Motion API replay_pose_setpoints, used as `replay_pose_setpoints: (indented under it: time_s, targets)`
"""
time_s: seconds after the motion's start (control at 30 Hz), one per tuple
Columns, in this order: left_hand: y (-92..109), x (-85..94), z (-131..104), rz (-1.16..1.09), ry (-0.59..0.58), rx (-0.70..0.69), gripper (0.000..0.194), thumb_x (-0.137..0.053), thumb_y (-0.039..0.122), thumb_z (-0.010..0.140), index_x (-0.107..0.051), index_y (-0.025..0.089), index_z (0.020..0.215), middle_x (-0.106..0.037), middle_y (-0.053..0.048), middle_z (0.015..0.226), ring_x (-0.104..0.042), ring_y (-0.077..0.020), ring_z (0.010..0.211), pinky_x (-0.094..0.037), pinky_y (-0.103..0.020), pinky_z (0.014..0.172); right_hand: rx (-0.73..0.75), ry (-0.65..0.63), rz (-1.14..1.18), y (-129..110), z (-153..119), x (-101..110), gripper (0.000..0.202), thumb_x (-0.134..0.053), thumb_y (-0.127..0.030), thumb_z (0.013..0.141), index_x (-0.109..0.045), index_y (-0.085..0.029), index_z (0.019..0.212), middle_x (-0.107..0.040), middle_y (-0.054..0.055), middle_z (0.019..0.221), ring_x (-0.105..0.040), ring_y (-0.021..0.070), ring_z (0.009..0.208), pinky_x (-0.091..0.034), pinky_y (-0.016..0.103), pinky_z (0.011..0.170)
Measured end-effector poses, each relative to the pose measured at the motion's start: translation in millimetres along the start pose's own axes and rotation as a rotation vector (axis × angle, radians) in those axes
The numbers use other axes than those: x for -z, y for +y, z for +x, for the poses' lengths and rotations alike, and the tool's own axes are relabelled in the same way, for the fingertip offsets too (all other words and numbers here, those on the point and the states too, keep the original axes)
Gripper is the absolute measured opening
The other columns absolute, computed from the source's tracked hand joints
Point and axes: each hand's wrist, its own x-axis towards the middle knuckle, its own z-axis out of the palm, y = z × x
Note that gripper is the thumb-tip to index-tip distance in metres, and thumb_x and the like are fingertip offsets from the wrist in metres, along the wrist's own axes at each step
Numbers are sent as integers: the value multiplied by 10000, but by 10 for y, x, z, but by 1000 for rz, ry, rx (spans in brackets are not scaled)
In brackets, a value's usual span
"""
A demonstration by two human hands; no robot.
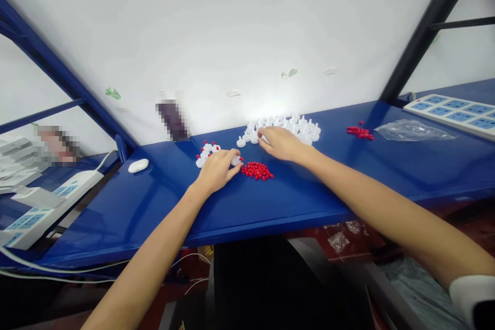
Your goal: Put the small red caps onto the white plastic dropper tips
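The left hand [217,169] is pinching a red-tipped white plastic disc [235,160] beside small red cylindrical caps [257,170]. The half-curled right hand [281,143] is partly covering white stemmed discs [303,131], grip unclear.

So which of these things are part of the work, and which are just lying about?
Part of the work, it seems:
the red-tipped piece in the left hand
more red-tipped pieces behind it
white pieces at the right hand
large red heap
small red heap, probably

Apparently just lying about:
white case
clear plastic
right-hand power strip
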Motion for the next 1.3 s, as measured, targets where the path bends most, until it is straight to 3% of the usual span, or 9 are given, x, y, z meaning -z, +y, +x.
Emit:
replay_pose_setpoints:
  time_s: [0.1,0.23,0.4,0.5,0.67,0.9,1.03,1.13,1.3]
  targets:
    - [-9,-7,4,-16,-1,9,227,-494,353,979,-615,211,1109,-712,-71,1033,-653,-241,937,-500,-354,811,-155,-35,-63,19,-1,19,255,-423,-279,961,-633,-134,958,-682,161,912,-595,227,765,-336,323,638]
    - [-25,-29,7,30,66,-28,230,-486,344,976,-653,187,961,-667,-99,985,-597,-255,926,-485,-387,816,-234,-6,-59,41,11,17,248,-481,-291,927,-644,-119,1002,-677,176,901,-605,239,751,-348,327,610]
    - [-61,-22,1,16,125,-34,255,-502,382,975,-654,189,903,-633,-82,895,-560,-235,854,-460,-381,801,-219,61,-77,80,37,-18,249,-504,-318,915,-642,-122,982,-690,187,955,-614,262,802,-361,331,602]
    - [-116,3,-7,39,129,-46,225,-523,366,970,-648,196,893,-664,-76,867,-551,-260,925,-437,-412,863,-202,39,-83,85,35,-56,189,-509,-251,897,-648,-123,896,-691,185,933,-618,262,782,-350,333,591]
    - [-223,44,-46,89,151,-4,244,-550,407,961,-688,207,957,-653,-117,1097,-485,-313,1111,-400,-460,897,-180,33,-53,60,26,-91,194,-481,-172,899,-650,-134,812,-687,176,879,-610,252,759,-342,341,618]
    - [-316,44,-46,-52,147,61,253,-586,434,943,-685,217,857,-676,-57,853,-529,-246,926,-376,-412,849,-100,151,51,-126,14,-90,243,-454,-236,949,-654,-172,827,-700,72,803,-584,203,719,-324,402,853]
    - [-324,55,-45,-39,133,57,225,-587,382,938,-651,206,815,-685,-48,837,-543,-237,894,-373,-392,819,-111,183,153,-210,-3,-138,215,-484,-258,945,-660,-178,849,-664,37,670,-565,187,638,-348,348,785]
    - [-291,73,-47,-43,161,54,192,-563,365,946,-655,200,912,-655,-56,867,-541,-225,863,-397,-371,807,-115,184,234,-226,-9,-160,194,-491,-268,954,-661,-180,927,-677,44,691,-585,193,646,-350,306,682]
    - [-164,50,-31,36,195,-45,249,-532,373,958,-659,215,1104,-601,-104,1076,-539,-247,946,-408,-397,853,-124,217,209,-236,-17,-145,247,-434,-306,1002,-640,-173,1031,-712,75,805,-611,211,725,-342,306,655]
